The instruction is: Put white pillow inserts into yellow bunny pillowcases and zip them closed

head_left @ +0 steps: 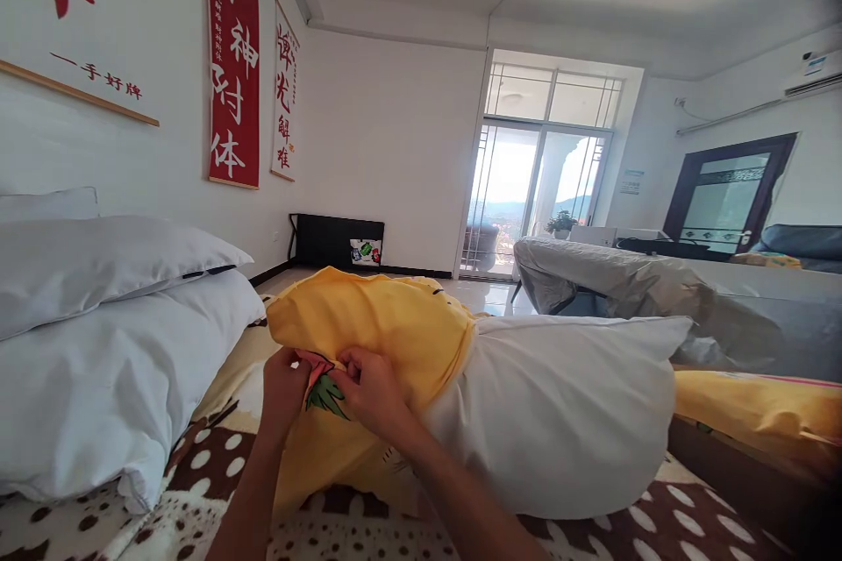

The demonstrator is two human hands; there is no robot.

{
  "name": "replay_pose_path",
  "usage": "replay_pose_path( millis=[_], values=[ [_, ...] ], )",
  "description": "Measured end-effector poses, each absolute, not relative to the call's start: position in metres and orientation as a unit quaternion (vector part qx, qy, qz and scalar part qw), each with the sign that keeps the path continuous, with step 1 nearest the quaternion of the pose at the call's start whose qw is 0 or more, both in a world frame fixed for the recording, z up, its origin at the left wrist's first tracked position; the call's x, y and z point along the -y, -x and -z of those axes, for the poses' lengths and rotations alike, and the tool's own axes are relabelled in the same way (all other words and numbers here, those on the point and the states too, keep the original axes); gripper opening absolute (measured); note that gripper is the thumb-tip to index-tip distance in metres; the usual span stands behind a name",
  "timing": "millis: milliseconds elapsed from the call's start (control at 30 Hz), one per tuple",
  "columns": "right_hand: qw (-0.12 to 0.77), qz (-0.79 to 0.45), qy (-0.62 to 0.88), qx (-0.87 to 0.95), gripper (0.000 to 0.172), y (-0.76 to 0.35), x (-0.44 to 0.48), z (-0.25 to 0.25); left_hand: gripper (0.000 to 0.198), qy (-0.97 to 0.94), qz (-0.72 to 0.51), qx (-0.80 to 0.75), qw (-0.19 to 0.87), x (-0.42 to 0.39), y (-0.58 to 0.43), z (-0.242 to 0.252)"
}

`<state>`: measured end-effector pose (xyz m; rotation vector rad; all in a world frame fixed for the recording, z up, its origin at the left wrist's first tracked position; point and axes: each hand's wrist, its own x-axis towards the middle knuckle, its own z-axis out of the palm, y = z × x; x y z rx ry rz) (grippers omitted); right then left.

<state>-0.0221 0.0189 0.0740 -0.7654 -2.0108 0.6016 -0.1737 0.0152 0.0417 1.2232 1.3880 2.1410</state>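
A yellow pillowcase (368,307) with a printed red and green figure covers the left part of a white pillow (566,412). The pillow's right part is bare. My left hand (284,386) pinches the yellow cloth beside the red print. Close by on the right, my right hand (372,386) grips the same cloth just above the green print. Both hands are closed, and the fabric bunches between them. The pillow's end inside the case is hidden.
White pillows (118,368) are stacked at the left. Under everything lies a brown and cream dotted blanket (217,465). More yellow cloth (756,412) is at the right. Behind stands a plastic-covered piece of furniture (611,272), with a black panel (322,241) by the wall.
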Motion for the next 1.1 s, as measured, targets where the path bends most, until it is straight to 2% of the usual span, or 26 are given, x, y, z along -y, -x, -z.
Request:
replay_pose_path(
  millis=[200,300,467,567,633,700,767,800,900,1100],
  values=[
    [0.415,-0.2,0.301,0.835,0.009,0.018,-0.019,-0.077,0.031,-0.556,-0.705,-0.293,0.329,0.002,0.177,-0.055],
    [0.34,-0.16,0.301,0.876,0.011,0.013,-0.009,-0.082,0.03,-0.515,-0.717,-0.386,0.267,0.002,0.171,-0.058],
    [0.186,-0.034,0.286,0.94,0.034,-0.001,0.016,-0.099,0.042,-0.448,-0.703,-0.535,0.139,-0.003,0.153,-0.058],
    [0.113,-0.078,0.22,0.966,0.032,-0.02,0.022,-0.123,0.044,-0.441,-0.672,-0.587,0.094,-0.005,0.147,-0.057],
    [0.135,-0.143,0.177,0.964,0.028,-0.039,0.013,-0.147,0.044,-0.426,-0.669,-0.604,0.08,-0.005,0.145,-0.055],
    [0.249,-0.169,0.199,0.933,0.03,-0.061,-0.01,-0.172,0.044,-0.411,-0.682,-0.601,0.062,-0.006,0.144,-0.054],
    [0.387,-0.106,0.285,0.871,0.035,-0.083,-0.044,-0.192,0.044,-0.404,-0.696,-0.591,0.053,-0.008,0.143,-0.051],
    [0.405,-0.057,0.338,0.847,0.035,-0.092,-0.063,-0.198,0.045,-0.406,-0.7,-0.585,0.059,-0.008,0.143,-0.05],
    [0.334,0.024,0.418,0.845,0.041,-0.112,-0.106,-0.198,0.052,-0.416,-0.708,-0.562,0.098,-0.01,0.143,-0.048],
    [0.17,-0.043,0.362,0.916,0.06,-0.118,-0.125,-0.165,0.042,-0.428,-0.705,-0.553,0.115,-0.012,0.142,-0.049]
  ],
)
